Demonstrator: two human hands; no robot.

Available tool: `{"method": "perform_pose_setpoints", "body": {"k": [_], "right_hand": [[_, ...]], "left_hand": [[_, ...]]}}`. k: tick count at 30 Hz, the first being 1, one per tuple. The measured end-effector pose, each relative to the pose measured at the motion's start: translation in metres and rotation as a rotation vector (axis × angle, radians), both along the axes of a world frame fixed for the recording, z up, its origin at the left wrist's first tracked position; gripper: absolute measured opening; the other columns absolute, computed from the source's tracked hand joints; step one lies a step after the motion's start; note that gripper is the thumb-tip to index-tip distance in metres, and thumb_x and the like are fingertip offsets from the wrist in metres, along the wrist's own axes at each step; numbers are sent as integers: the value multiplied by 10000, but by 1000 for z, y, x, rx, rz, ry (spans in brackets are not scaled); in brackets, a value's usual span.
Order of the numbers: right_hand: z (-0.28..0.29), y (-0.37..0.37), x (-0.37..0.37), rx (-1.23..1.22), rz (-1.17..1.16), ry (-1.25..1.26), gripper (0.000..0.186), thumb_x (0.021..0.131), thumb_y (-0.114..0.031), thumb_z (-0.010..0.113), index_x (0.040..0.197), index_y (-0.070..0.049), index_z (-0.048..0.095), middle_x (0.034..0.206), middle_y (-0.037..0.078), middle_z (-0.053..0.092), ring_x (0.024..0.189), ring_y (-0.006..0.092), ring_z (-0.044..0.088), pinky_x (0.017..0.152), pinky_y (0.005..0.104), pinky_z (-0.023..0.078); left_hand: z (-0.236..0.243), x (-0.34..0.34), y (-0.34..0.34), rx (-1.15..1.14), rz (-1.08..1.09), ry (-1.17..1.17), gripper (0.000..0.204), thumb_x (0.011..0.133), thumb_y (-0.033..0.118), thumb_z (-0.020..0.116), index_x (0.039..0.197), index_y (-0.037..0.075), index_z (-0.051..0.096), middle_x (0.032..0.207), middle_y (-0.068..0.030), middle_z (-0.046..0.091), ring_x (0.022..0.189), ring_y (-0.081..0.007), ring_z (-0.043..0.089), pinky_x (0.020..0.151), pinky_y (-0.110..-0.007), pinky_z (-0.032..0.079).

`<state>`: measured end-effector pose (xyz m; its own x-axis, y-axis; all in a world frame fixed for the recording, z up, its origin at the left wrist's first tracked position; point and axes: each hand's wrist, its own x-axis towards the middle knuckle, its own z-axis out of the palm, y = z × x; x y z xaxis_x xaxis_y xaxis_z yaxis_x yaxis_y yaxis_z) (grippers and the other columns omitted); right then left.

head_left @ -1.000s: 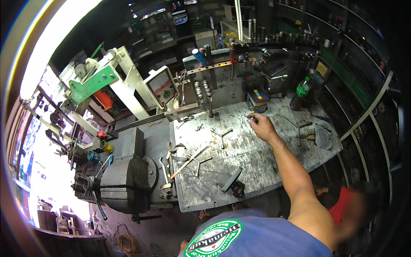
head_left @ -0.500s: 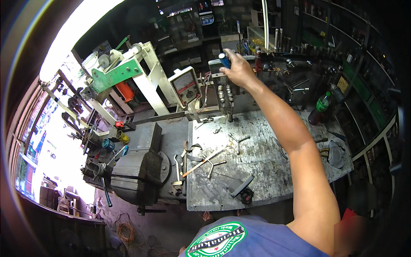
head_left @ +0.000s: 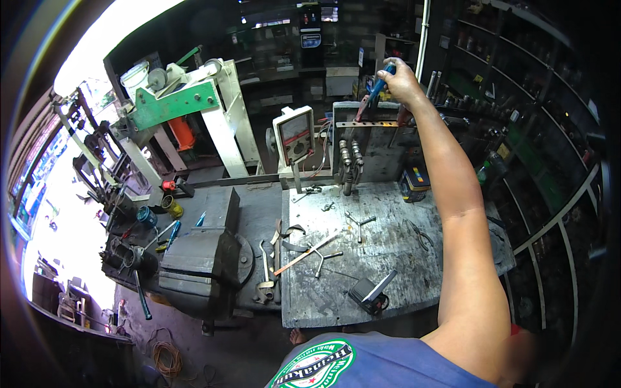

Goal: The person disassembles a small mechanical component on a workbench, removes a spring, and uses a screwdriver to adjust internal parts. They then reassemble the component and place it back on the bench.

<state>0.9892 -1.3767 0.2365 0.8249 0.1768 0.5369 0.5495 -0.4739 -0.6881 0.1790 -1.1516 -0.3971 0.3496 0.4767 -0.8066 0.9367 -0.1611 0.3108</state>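
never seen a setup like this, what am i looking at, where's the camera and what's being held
There's no machine doing the work here, just a person's bare hands. The camera sits on their head and looks down; its fisheye lens bends straight edges. The right hand is gripping a blue-handled tool, perhaps a screwdriver, over a holed metal strip. Its tip is hard to make out. The left hand isn't in view. On the worn workbench lie Y-shaped wrenches, and a dark box stands near the back. The big grey vise is at left.
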Motion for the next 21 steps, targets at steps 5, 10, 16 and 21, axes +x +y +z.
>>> {"method": "perform_pose_setpoints", "body": {"k": [5,10,16,21], "right_hand": [[-9,-25,-27,338,177,174,413,1078,-161,775,1452,-63,627,1040,61,729,816,121,705,681,282,593],[-26,-80,-82,497,484,109,278,1058,-97,731,1314,13,733,1101,111,798,932,255,788,848,396,628],[-58,-179,-214,-53,10,-469,398,1119,-141,637,1505,-44,633,1255,134,719,1038,233,706,895,364,587],[-126,-157,-316,419,-86,230,397,1190,-287,611,1534,-89,607,866,-37,494,643,35,424,532,246,388]], "left_hand": [[-4,8,37,-7,-55,7,569,1092,575,610,1449,160,760,1342,-225,779,1221,-408,755,1065,-499,600],[-5,-31,86,-21,-142,102,569,1096,579,598,1455,168,757,1350,-224,775,1231,-411,751,1070,-500,599],[-15,-44,150,22,-188,-45,639,1070,555,626,1494,85,710,1436,-262,725,1327,-457,692,1139,-505,560],[-12,-26,193,15,-322,-70,626,1033,506,700,1382,-10,758,1500,-310,671,1447,-452,608,1215,-500,490]]}}
